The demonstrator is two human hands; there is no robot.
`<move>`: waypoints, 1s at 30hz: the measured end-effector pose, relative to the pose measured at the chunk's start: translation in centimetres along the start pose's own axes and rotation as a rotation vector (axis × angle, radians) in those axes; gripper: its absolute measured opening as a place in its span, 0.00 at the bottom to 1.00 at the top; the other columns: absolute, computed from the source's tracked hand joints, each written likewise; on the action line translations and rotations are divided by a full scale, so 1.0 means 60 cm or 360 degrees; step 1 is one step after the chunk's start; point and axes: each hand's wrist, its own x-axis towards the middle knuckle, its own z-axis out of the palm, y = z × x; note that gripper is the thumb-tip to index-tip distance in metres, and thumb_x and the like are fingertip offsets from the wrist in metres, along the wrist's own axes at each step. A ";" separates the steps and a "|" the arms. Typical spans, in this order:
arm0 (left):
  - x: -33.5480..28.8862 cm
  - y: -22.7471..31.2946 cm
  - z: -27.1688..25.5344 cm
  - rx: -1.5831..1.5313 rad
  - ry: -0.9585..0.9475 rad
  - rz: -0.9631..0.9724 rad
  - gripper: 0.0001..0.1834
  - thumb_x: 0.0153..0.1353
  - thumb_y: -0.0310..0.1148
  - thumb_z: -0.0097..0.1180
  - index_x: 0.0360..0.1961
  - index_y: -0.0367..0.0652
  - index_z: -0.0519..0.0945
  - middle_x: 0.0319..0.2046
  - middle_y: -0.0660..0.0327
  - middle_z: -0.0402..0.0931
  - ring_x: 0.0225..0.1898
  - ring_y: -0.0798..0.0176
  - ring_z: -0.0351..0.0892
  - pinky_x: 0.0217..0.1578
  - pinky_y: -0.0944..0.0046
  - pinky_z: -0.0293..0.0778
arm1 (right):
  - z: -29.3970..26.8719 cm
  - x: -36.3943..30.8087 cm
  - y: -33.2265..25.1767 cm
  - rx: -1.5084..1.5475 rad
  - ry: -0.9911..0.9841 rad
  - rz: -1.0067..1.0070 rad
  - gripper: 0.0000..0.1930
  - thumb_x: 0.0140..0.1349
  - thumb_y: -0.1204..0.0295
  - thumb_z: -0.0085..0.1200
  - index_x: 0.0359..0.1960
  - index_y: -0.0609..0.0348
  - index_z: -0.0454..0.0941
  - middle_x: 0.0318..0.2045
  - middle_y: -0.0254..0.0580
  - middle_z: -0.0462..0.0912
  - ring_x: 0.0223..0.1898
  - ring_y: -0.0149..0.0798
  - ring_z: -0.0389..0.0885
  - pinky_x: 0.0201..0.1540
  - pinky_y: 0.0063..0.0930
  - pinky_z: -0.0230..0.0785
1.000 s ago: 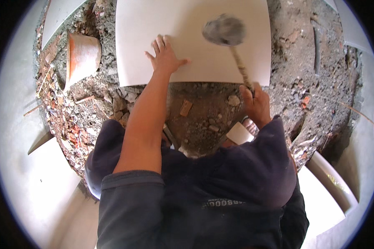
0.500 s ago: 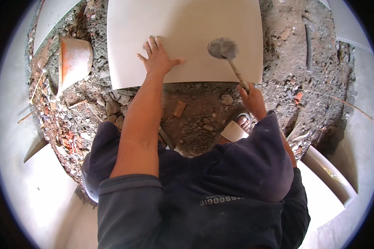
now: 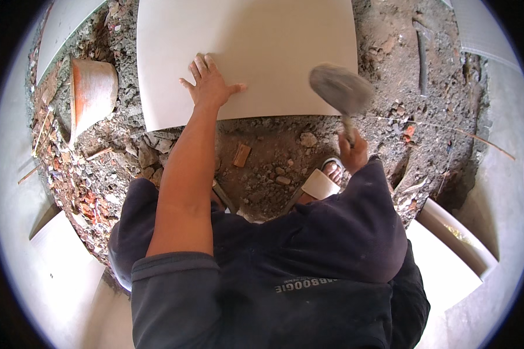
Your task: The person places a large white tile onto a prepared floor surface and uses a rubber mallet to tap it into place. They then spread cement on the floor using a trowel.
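Note:
My left hand [image 3: 208, 88] lies flat with fingers spread on a large pale tile [image 3: 273, 35]. The tile rests on the rough ground in front of me, its near edge just past my hand. In my right hand [image 3: 353, 152] is the wooden handle of a rubber mallet [image 3: 340, 88]. Its dark grey head, blurred by motion, is raised and overlaps the tile's near right corner. A thin string [image 3: 419, 124] runs across the ground close to the tile's near edge.
An orange-stained tub-like container [image 3: 93, 87] leans in the rubble at left. Between my feet lie a brick piece [image 3: 242, 155] and several stones. A dark flat strip [image 3: 422, 63] is on the mortar at right. More pale tiles [image 3: 442, 262] stand at lower right.
The mallet's head has swung up and to the right, from over the tile toward its right edge. My left hand stays on the same part of the tile; the view has shifted slightly.

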 end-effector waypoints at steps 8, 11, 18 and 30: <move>-0.001 -0.002 0.003 -0.0042 0.0037 0.0023 0.69 0.41 0.66 0.68 0.72 0.41 0.42 0.74 0.49 0.34 0.75 0.48 0.27 0.66 0.27 0.37 | 0.005 0.039 -0.016 0.0230 0.0079 -0.0100 0.19 0.66 0.54 0.50 0.40 0.60 0.76 0.23 0.54 0.80 0.27 0.54 0.82 0.31 0.41 0.71; -0.002 -0.004 0.007 -0.0049 0.0081 0.0044 0.69 0.41 0.67 0.68 0.72 0.41 0.42 0.74 0.48 0.35 0.75 0.47 0.28 0.67 0.28 0.37 | 0.011 0.050 -0.033 -0.0020 0.0006 -0.0085 0.20 0.66 0.53 0.51 0.40 0.60 0.76 0.21 0.53 0.80 0.26 0.56 0.81 0.29 0.43 0.71; 0.021 0.012 -0.015 0.0178 0.0056 0.0203 0.68 0.39 0.67 0.68 0.74 0.53 0.41 0.75 0.61 0.32 0.75 0.53 0.31 0.68 0.30 0.33 | -0.024 0.125 -0.082 0.0479 0.0379 -0.0340 0.12 0.66 0.65 0.51 0.41 0.63 0.73 0.24 0.53 0.81 0.25 0.56 0.81 0.28 0.42 0.71; 0.034 0.043 -0.060 0.0151 -0.0118 0.0304 0.67 0.39 0.61 0.71 0.74 0.55 0.43 0.75 0.58 0.35 0.75 0.53 0.32 0.69 0.32 0.33 | -0.008 0.282 -0.125 0.0336 0.0497 -0.0393 0.16 0.67 0.62 0.52 0.37 0.67 0.71 0.21 0.57 0.78 0.23 0.61 0.79 0.24 0.39 0.69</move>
